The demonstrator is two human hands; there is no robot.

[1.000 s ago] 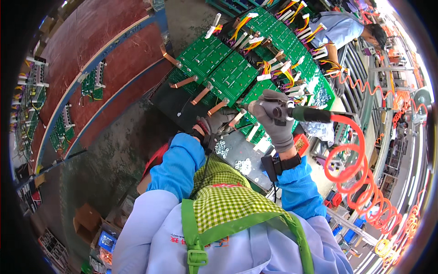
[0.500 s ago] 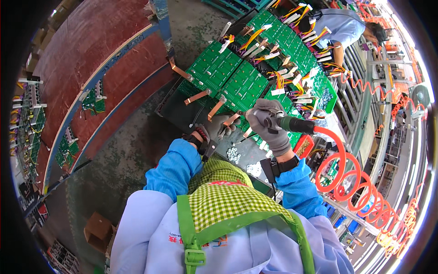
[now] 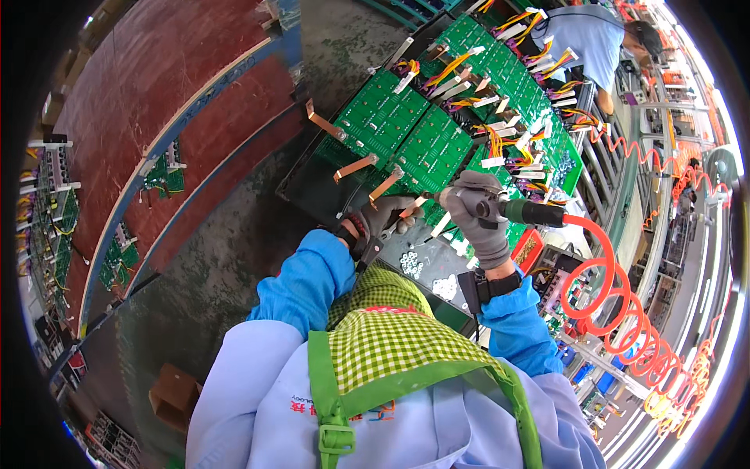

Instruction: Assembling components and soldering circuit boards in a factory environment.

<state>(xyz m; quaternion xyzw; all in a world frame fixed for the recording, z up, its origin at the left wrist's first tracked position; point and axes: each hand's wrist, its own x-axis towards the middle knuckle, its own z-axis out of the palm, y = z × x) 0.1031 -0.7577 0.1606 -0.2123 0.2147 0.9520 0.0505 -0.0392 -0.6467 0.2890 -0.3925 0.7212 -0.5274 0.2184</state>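
Note:
My right hand [image 3: 478,215], in a grey glove, is wrapped around an air screwdriver [image 3: 539,213], its nose pointing left at the near edge of a green circuit board [image 3: 434,147]. Beside that nose, my gloved left hand [image 3: 381,216] pinches a copper strip [image 3: 412,207] at the board's edge. Other bent copper strips [image 3: 356,167] stick out from the boards toward the left. White connectors with yellow, red and black wires [image 3: 500,142] stand along the board rows. The screwdriver's bit is partly hidden by my gloves.
An orange coiled hose [image 3: 601,273] runs from the screwdriver toward the lower right. White nuts or washers [image 3: 411,264] lie in a pile near my apron, beside a red bin of small parts [image 3: 528,248]. A co-worker [image 3: 582,47] leans in at the far right. A red-brown surface [image 3: 180,86] stands left.
The boards sit slightly farther right and lower in view. My right hand and the screwdriver have shifted right; my left hand stays by the copper strip.

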